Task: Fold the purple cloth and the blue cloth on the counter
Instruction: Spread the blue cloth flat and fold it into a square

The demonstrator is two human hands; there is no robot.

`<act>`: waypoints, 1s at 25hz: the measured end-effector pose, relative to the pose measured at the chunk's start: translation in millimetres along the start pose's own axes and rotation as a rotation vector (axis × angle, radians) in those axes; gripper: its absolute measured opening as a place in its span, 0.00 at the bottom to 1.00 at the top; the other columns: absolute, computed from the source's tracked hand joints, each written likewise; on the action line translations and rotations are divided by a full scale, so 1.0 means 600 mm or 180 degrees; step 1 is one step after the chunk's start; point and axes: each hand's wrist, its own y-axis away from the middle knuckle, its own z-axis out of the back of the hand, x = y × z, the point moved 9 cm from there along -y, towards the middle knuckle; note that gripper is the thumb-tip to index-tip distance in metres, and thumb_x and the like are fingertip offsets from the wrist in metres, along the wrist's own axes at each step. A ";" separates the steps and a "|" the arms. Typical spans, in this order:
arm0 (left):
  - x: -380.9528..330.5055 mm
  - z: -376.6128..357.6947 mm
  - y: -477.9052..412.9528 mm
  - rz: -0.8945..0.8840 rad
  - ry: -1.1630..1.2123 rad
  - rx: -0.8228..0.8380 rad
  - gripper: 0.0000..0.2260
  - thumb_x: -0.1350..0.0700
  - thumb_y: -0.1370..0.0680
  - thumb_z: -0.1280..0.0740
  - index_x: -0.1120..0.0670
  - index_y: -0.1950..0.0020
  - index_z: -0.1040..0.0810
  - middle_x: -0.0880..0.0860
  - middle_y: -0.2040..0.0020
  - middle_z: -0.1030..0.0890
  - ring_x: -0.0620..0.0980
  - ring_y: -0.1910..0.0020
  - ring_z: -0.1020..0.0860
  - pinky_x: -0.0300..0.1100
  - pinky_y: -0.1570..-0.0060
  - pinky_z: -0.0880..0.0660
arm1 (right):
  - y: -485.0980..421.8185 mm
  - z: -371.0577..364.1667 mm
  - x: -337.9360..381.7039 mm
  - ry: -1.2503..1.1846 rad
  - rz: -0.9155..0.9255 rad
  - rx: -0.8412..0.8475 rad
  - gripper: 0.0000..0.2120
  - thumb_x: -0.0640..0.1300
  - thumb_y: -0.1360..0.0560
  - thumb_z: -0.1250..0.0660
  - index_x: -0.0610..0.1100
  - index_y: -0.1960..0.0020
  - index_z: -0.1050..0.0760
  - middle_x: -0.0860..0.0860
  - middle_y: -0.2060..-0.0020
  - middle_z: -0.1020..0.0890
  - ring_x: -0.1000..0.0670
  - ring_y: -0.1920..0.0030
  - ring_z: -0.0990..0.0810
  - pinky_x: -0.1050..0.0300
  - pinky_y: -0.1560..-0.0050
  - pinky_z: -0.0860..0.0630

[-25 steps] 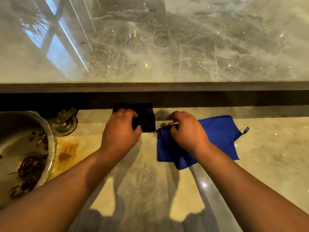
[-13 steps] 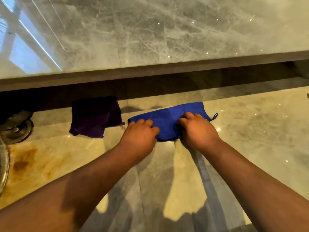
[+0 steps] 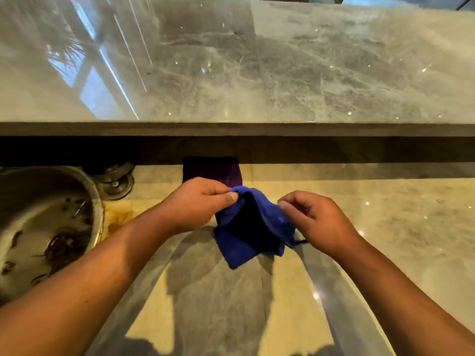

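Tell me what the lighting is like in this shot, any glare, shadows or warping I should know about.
Head view: bright window glare streaks the polished raised ledge; arm shadows fall across the counter below the blue cloth; the purple cloth sits in a dark recess, nearly black; the wide lens stretches the forearms; the marble grain looks slightly smeared.

No readable text, labels, brands or numbers anywhere I can see. I checked the blue cloth (image 3: 253, 227), the purple cloth (image 3: 212, 170) and the counter (image 3: 385, 214): all plain, nothing printed.
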 end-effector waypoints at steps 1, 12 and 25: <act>-0.005 -0.002 0.002 -0.0049 0.0084 0.0077 0.17 0.47 0.22 0.33 0.59 0.59 0.19 0.51 0.65 0.22 0.47 0.64 0.26 0.47 0.58 0.28 | 0.006 -0.023 0.016 -0.0007 0.0029 0.0264 0.18 0.63 0.28 0.27 0.58 0.42 0.19 0.63 0.51 0.16 0.60 0.51 0.18 0.53 0.47 0.18; 0.029 0.303 0.214 -0.0654 -0.1388 -0.1615 0.17 0.41 0.24 0.34 0.54 0.59 0.29 0.48 0.65 0.28 0.48 0.67 0.31 0.50 0.65 0.35 | -0.048 -0.175 0.258 -0.0046 0.0611 -0.0424 0.07 0.45 0.20 0.37 0.52 0.49 0.21 0.54 0.60 0.17 0.51 0.59 0.18 0.52 0.62 0.23; 0.319 0.030 0.301 0.0143 -0.2607 0.0045 0.33 0.38 0.19 0.43 0.49 0.17 0.45 0.50 0.15 0.46 0.51 0.17 0.47 0.50 0.20 0.48 | 0.089 -0.475 0.145 0.2117 0.1721 0.1031 0.28 0.59 0.16 0.45 0.55 0.18 0.40 0.47 0.18 0.38 0.42 0.17 0.46 0.38 0.20 0.43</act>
